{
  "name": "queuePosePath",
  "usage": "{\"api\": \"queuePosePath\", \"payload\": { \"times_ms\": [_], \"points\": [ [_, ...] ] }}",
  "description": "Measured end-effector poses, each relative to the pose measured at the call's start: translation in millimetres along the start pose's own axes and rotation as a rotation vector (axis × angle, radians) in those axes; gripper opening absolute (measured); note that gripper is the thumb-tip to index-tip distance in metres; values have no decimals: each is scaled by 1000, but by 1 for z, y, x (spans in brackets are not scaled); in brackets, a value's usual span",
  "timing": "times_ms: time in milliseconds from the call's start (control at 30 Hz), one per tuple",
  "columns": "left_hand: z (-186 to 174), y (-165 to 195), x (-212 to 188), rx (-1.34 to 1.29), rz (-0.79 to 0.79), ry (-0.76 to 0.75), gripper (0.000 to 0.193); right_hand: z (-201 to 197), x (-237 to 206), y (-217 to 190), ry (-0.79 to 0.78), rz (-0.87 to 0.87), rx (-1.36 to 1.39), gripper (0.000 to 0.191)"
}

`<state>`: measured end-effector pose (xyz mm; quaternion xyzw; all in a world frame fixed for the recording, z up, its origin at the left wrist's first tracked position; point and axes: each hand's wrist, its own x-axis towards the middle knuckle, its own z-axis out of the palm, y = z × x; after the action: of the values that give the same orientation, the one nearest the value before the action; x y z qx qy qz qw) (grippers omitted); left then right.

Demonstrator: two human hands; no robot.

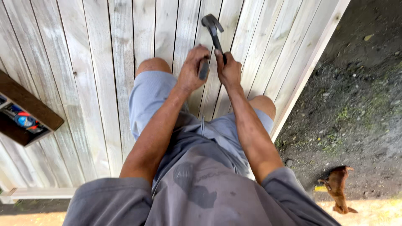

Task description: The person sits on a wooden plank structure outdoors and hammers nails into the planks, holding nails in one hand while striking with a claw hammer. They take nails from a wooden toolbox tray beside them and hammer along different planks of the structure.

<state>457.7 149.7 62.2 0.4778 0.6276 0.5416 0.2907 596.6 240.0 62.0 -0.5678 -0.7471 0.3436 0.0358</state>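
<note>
Head view looking straight down: person kneeling on a deck of pale wooden planks, both bare knees down, light blue shorts, grey shirt at bottom of frame. Both hands out in front, close together, on a claw hammer. Right hand has its grip wrapped tight round the black handle, fingers closed, thumb up along the shaft. Left hand has its grip closed too, fist curled round the lower grey end of the handle, just beside the right hand and touching or nearly touching it. Hammer tilted, metal head up and away from the body, well above the hands in frame, over the planks near the middle boards; cannot tell whether the head touches the wood. Handle runs from the head down between the two hands. Deck edge board runs diagonally at right; beyond it dark dirt ground with bits of green moss. Small brown animal on the ground at lower right, well apart from the hands. At left edge a dark wooden tray or box sits on the planks with small coloured items inside, too small to tell, well apart from the hammer.
</note>
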Motion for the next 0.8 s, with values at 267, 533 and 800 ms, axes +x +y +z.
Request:
{"api": "queuePosePath", "payload": {
  "times_ms": [267,533,800],
  "points": [
    [-1,1,-2,27,-29,-71,19,-21,-38,15,263,-234,655,41],
    [-8,-8,0,-18,-7,33,37,-3,-2,10,132,41,20,41],
    [-13,-14,2,-32,-164,53,39,-19,-21,-3,480,-492,282,44]
  ]
}}
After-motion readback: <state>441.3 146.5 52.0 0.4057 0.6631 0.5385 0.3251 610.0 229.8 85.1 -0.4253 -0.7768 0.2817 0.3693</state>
